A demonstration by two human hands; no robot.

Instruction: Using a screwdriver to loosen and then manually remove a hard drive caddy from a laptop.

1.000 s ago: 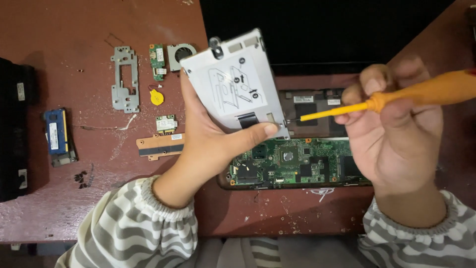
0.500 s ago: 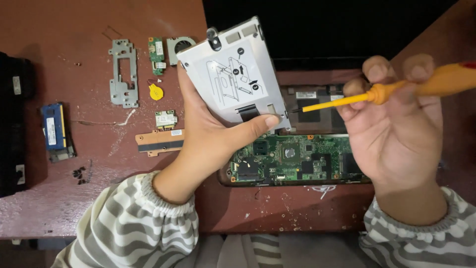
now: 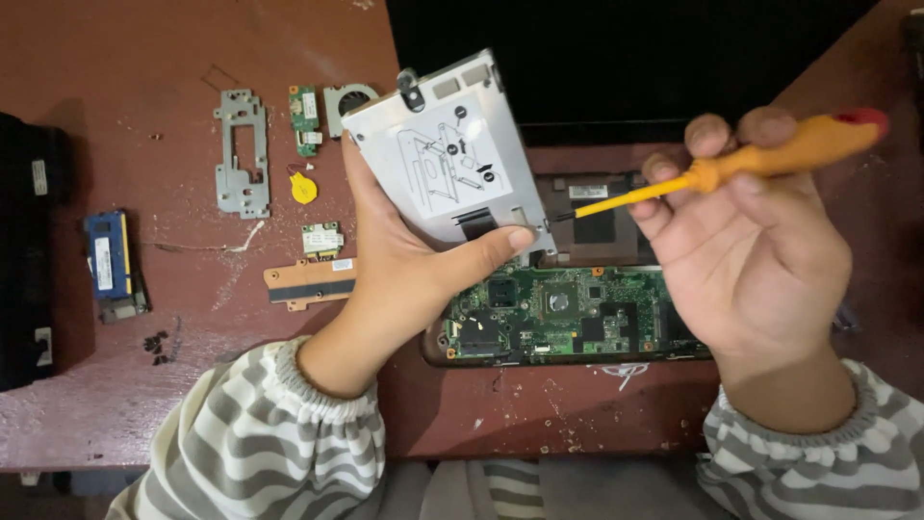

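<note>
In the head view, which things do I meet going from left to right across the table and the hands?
Blue memory module → grey metal bracket → yellow coin cell → left hand holding the silver drive caddy → yellow screwdriver held in the right hand.

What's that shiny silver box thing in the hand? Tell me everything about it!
The silver box is a flat metal rectangle with a white sticker showing line drawings and a small black tab at its top corner. It is tilted, held up over the green circuit board. The left hand grips it, thumb across its lower edge. A yellow screwdriver in the right hand points at its lower corner.
</note>
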